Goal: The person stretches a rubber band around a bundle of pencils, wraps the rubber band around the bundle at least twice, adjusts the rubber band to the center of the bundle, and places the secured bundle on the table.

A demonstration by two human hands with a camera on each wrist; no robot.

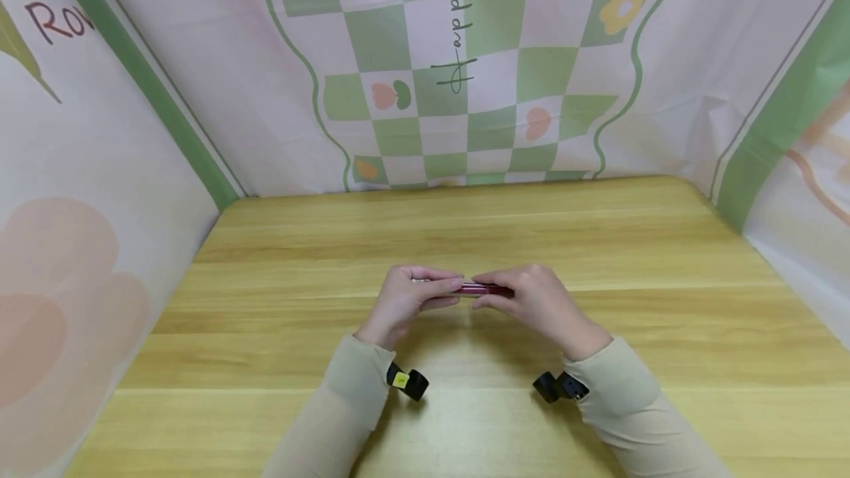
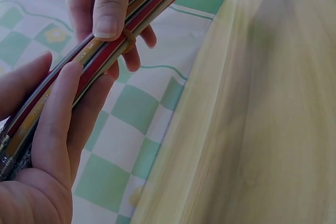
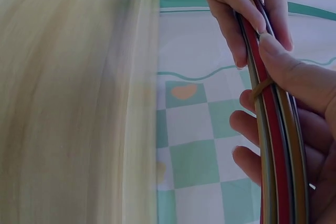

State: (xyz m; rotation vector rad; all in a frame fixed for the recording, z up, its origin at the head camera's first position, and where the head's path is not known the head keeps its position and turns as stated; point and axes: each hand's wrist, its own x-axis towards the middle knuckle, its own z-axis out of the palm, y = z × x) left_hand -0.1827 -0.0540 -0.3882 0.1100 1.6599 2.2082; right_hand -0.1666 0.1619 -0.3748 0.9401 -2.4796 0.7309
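Observation:
A slim bundle of red and tan sticks that look like pencils (image 1: 479, 289) is held level above the table between both hands. My left hand (image 1: 403, 299) grips its left end, where shiny metal tips (image 2: 6, 162) show in the left wrist view. From the other side, my right hand (image 1: 541, 302) holds the bundle between thumb and fingers. A tan rubber band (image 3: 262, 86) circles the sticks beside the right thumb. Both hands are close together, with the fingertips nearly meeting. Fingers cover part of the bundle.
Beneath the hands lies a wood-grain table (image 1: 465, 234). A printed curtain (image 1: 491, 72) with green checks hangs behind its far edge, and more printed cloth (image 1: 99, 168) borders the sides. Each wrist wears a small black camera (image 1: 416, 384).

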